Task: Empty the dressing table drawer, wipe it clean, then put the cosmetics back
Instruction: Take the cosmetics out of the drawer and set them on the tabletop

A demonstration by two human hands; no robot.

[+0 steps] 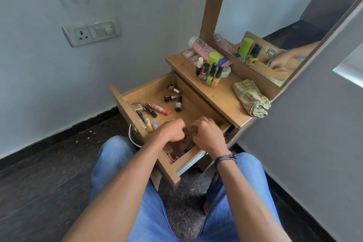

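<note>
The wooden drawer [125, 104] of the dressing table [222, 96] is pulled out. Inside lie three dark nail polish bottles [172, 98], a red lipstick [150, 110], a pink tube [161, 109] and small tubes [147, 124] along the front panel. More cosmetics [176, 155] show at the drawer's near end. My left hand [172, 130] and right hand [206, 133] are side by side in the drawer, fingers curled downward. What the fingers hold is hidden. Several upright nail polish bottles [210, 73] stand on the tabletop.
A folded green checked cloth [251, 98] lies at the tabletop's right end. A pink bottle [200, 47] and a green-capped bottle [213, 59] sit by the mirror [275, 15]. A wall socket [91, 32] is to the left. My knees in blue jeans flank the drawer.
</note>
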